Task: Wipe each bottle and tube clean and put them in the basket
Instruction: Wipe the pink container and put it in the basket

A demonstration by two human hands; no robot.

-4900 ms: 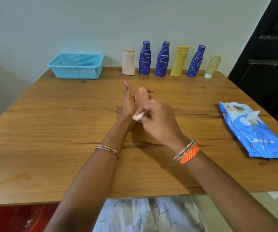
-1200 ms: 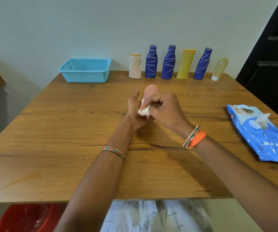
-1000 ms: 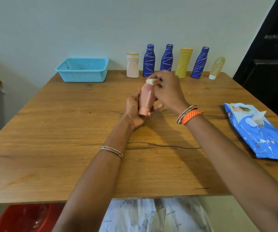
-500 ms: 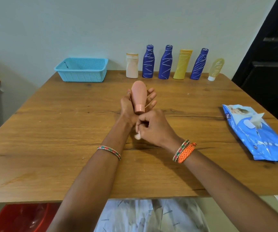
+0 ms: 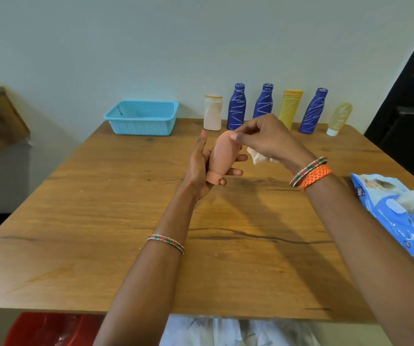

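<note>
My left hand holds a peach-coloured tube above the table's middle, cap end down toward me. My right hand touches the tube's top with its fingertips and keeps a crumpled white wipe in its palm. A light blue basket stands at the back left with nothing visible in it. Along the back edge stand a white bottle, three blue bottles, a yellow tube and a pale yellow tube.
A blue pack of wet wipes lies at the table's right edge with one wipe poking out. The wooden table ends close to me; a red bin sits below its front left. A dark door frame is at the far right.
My right hand with the wipe rose from below the tube's cap to the tube's top. The left hand kept hold of the tube and tilted it slightly.
</note>
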